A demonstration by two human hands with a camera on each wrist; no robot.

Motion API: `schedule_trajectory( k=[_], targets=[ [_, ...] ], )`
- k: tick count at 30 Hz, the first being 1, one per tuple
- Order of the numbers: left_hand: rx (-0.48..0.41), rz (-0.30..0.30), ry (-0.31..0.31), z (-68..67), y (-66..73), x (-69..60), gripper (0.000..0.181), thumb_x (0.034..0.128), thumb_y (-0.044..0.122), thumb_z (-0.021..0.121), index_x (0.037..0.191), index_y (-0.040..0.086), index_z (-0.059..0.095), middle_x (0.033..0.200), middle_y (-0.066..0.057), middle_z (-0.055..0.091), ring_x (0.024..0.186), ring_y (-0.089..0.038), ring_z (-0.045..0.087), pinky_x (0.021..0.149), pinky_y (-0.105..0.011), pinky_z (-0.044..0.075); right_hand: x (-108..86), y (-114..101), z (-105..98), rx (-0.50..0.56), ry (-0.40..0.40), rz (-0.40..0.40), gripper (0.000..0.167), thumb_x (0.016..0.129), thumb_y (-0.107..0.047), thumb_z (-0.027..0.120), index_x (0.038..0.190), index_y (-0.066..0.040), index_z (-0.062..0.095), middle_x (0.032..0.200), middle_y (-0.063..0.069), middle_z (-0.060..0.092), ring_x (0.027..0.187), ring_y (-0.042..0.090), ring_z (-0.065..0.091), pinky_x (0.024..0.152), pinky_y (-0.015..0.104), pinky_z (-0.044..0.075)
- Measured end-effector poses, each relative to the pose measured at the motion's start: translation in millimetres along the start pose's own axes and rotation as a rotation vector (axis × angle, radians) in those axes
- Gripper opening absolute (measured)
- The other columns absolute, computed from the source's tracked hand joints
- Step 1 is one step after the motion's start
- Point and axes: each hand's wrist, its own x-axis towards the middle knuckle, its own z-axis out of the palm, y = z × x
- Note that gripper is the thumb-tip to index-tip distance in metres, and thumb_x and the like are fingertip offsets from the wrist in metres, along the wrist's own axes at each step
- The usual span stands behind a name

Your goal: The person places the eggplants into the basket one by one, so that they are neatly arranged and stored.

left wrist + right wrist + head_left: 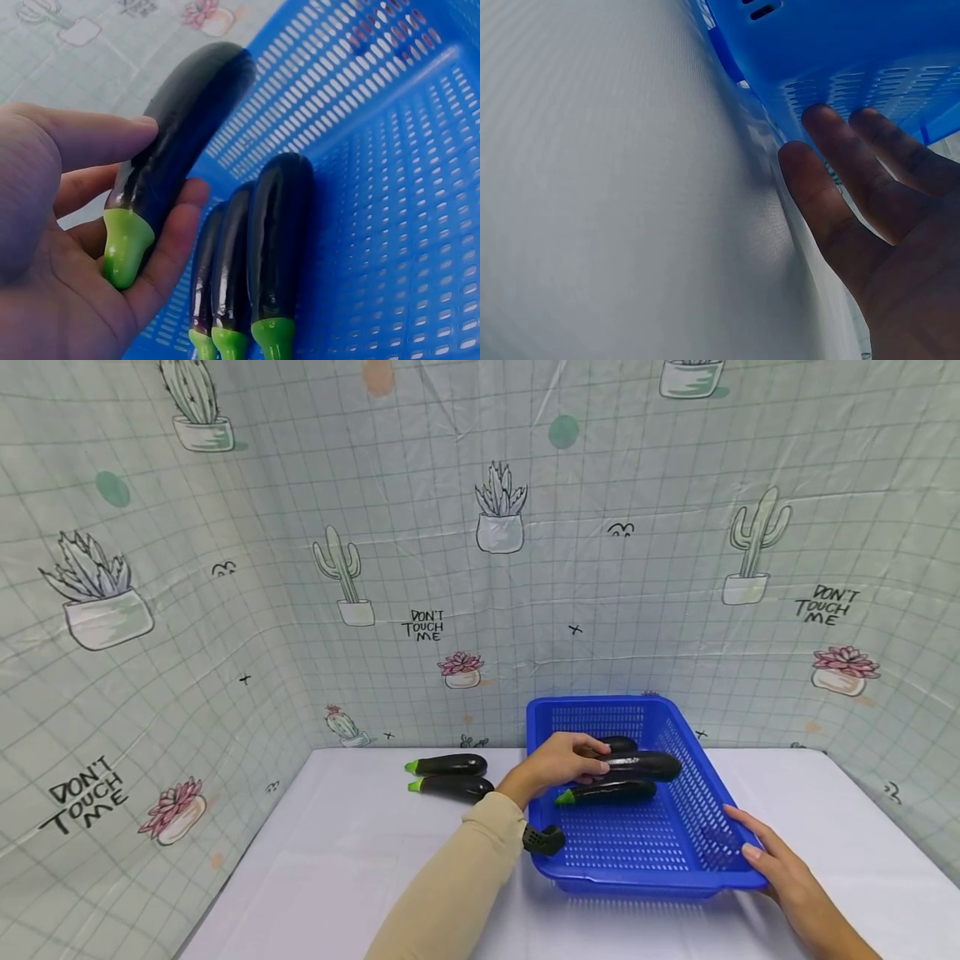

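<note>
My left hand (pixel 558 764) is over the blue plastic basket (pixel 622 878) and grips a dark purple eggplant (pixel 187 112) near its green stem end, thumb on one side and fingers on the other. Below it in the basket, three more eggplants lie side by side in the left wrist view, the nearest eggplant (pixel 281 232) with its green cap toward the camera. My right hand (pixel 780 864) holds the basket's right rim near the front corner. Its thumb is on the rim, and the right wrist view shows several fingers (pixel 840 142) against the outer wall.
Two eggplants lie on the white table (pixel 360 877) left of the basket, the rear eggplant (pixel 450 765) just behind the front eggplant (pixel 453 787). A cactus-print sheet (pixel 420 568) hangs behind and on the sides. A black device (pixel 543 840) sits at my left wrist.
</note>
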Motion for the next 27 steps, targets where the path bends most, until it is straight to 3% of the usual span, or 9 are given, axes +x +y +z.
schedule_trajectory(
  k=[4,9,15,22,27],
  targets=[
    [0.031,-0.010,-0.016,1.2,-0.8,0.2,0.031,0.0921,0.005,0.072,0.123,-0.001,0.068,0.100,-0.001,0.067,0.088,-0.014,0.066,0.083,-0.036,0.058,-0.4,1.7,-1.0,0.000,0.005,-0.026,0.050,0.111,-0.021,0.029,0.160,-0.016,0.021,0.154,0.003,0.022,0.113,-0.017,0.040,0.082,0.020,0.051],
    [0.064,-0.014,-0.022,1.8,-1.7,0.8,0.030,0.0920,0.004,0.072,0.122,-0.001,0.069,0.101,-0.002,0.067,0.086,-0.014,0.065,0.082,-0.035,0.058,-0.6,2.7,-1.7,0.013,0.003,-0.029,0.050,0.111,-0.022,0.029,0.160,-0.017,0.021,0.154,0.002,0.021,0.114,-0.017,0.040,0.083,0.019,0.051],
    [0.154,-0.023,-0.059,2.4,-2.9,-0.7,0.030,0.0923,0.001,0.069,0.122,0.000,0.068,0.103,-0.003,0.068,0.084,-0.017,0.066,0.083,-0.039,0.057,-1.9,2.9,-0.1,0.045,-0.007,-0.056,0.050,0.111,-0.018,0.029,0.160,-0.015,0.022,0.145,-0.019,0.023,0.115,-0.015,0.042,0.083,0.019,0.051],
    [0.262,-0.021,-0.051,4.9,-2.6,-0.8,0.033,0.0901,-0.004,0.067,0.122,0.004,0.069,0.111,-0.006,0.068,0.084,-0.015,0.062,0.076,-0.032,0.055,-1.6,2.3,-0.8,0.029,-0.002,-0.063,0.050,0.111,-0.019,0.029,0.160,-0.015,0.022,0.146,-0.016,0.022,0.115,-0.015,0.042,0.083,0.020,0.051],
    [0.352,-0.012,-0.053,6.1,-2.3,-2.0,0.038,0.0867,-0.009,0.065,0.121,0.005,0.070,0.117,-0.010,0.068,0.091,-0.014,0.058,0.071,-0.025,0.051,-2.4,2.9,-0.2,0.038,-0.004,-0.085,0.050,0.111,-0.017,0.029,0.160,-0.015,0.022,0.143,-0.023,0.024,0.116,-0.014,0.044,0.083,0.020,0.051]
  ],
)
